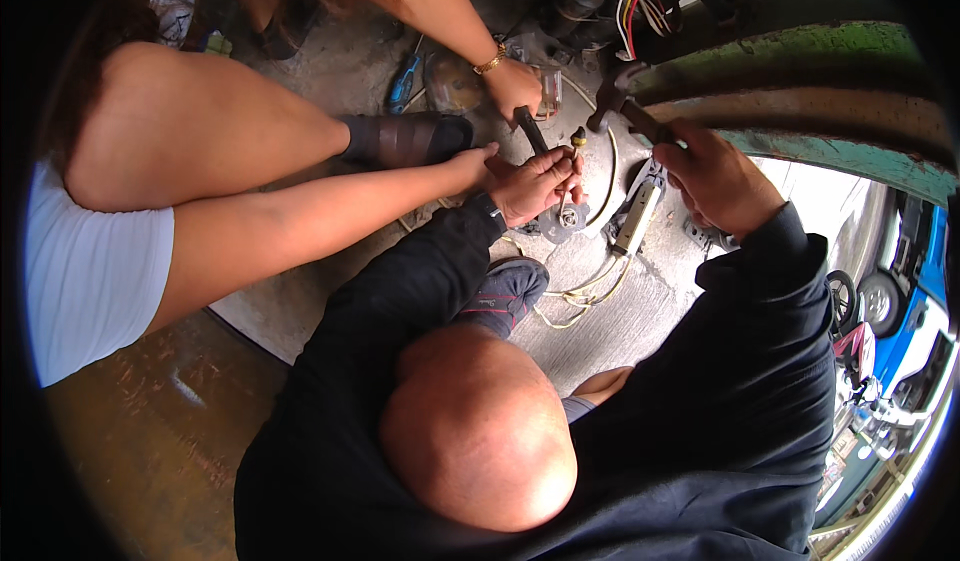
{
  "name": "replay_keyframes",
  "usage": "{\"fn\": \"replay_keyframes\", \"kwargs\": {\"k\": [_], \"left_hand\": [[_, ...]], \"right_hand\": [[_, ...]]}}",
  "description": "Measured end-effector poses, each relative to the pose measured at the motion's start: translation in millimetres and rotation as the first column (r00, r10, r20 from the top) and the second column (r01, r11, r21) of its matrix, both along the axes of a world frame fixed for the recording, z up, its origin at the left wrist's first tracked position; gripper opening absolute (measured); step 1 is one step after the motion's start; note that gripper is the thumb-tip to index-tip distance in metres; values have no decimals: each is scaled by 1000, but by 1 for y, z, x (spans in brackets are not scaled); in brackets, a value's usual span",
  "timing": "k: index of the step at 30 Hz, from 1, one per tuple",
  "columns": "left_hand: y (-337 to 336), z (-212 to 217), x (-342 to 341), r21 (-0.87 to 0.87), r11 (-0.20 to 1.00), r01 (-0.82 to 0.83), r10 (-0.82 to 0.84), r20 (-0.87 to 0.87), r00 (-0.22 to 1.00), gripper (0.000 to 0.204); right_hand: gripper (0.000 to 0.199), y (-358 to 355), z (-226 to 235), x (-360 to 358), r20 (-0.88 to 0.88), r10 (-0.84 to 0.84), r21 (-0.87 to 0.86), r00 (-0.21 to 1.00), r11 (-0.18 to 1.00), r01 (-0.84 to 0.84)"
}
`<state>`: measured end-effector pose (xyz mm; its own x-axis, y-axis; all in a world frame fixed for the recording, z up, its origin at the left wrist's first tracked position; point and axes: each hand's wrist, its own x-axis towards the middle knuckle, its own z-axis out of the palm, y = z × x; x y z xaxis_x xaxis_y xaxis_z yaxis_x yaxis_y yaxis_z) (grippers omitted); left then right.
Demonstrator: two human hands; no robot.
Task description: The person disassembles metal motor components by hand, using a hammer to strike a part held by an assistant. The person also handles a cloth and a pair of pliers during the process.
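My right hand (715, 176) is wrapped round the handle of a claw hammer (612, 99), raised with its head to the left of the hand. My left hand (538, 187) pinches a slim metal rod with a brass-coloured top (578, 141), standing roughly upright. Under it sits a round grey metal part (566, 219) on the concrete floor, partly hidden by my fingers. Beside my left hand, a co-worker's hand with a gold bracelet (514, 89) grips a black-handled tool (530, 129), whose lower end is hidden. The co-worker's other hand (470, 169) reaches close to my left wrist.
A white power strip (638, 217) with a pale looping cord (575, 293) lies right of the metal part. A blue-handled screwdriver (404, 85) lies near the co-worker's shoe (412, 139). Green metal framing (790, 56) and loose coloured wires (632, 1) stand at far right.
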<state>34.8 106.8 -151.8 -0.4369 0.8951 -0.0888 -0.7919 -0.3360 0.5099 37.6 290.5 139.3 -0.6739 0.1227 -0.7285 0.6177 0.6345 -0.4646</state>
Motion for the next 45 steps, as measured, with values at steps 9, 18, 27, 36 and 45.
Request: {"fn": "replay_keyframes", "kwargs": {"k": [9, 18, 27, 36, 45], "left_hand": [[-3, 6, 0, 13, 999, -39, 38, 46, 998, 17], [7, 4, 7, 27, 999, -46, 44, 60, 997, 18], [12, -12, 11, -30, 1000, 1, 2, 89, 996, 17], [0, 10, -2, -31, 998, -54, 55, 27, 998, 20], [-12, 21, -7, -60, 992, -111, 110, -22, 994, 22]], "right_hand": [[21, -12, 14, -1, -644, -120, 47, 755, 979, 197], [20, 10, 14, -20, -128, -382, -164, 915, 918, 360], [27, 22, -22, 18, -250, 160, 0, 955, 986, -165], [21, -21, 28, 5, -393, -467, -328, 792, 876, 354], [36, -17, -24, 84, -387, -187, 9, 903, 978, 206]]}}
